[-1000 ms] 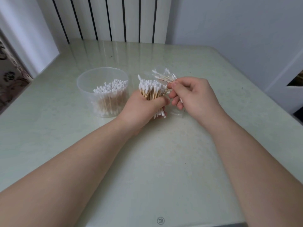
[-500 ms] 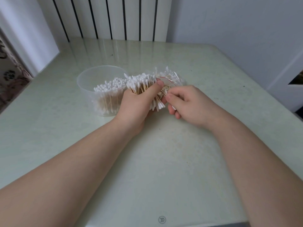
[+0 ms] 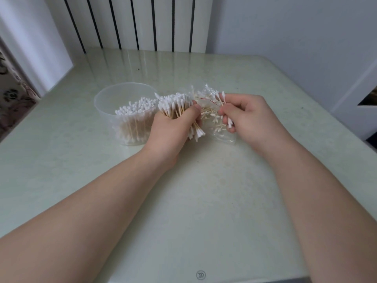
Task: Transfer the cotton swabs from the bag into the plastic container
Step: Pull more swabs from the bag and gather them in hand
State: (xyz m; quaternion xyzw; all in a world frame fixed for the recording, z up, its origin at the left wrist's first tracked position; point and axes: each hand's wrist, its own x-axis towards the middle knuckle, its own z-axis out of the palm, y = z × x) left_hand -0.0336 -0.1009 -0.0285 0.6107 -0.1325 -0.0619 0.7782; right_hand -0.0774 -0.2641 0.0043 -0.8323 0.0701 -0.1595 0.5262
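My left hand [image 3: 173, 129] grips a thick bundle of cotton swabs [image 3: 177, 105], white tips up, wooden sticks showing between the fingers. It hovers just right of the clear round plastic container [image 3: 106, 111], which stands on the table partly filled with upright swabs. My right hand [image 3: 246, 117] pinches a few swabs [image 3: 221, 100] at the right. Between the hands lies the crumpled clear bag [image 3: 210, 111] with several loose swabs still inside it.
The pale green table [image 3: 204, 201] stretches toward me and to both sides. A white radiator [image 3: 138, 23] stands behind the far edge. A wall and a white door frame close the right side.
My right hand has pulled away to the right with a few swabs pinched in it. The left hand with its bundle has stayed beside the container.
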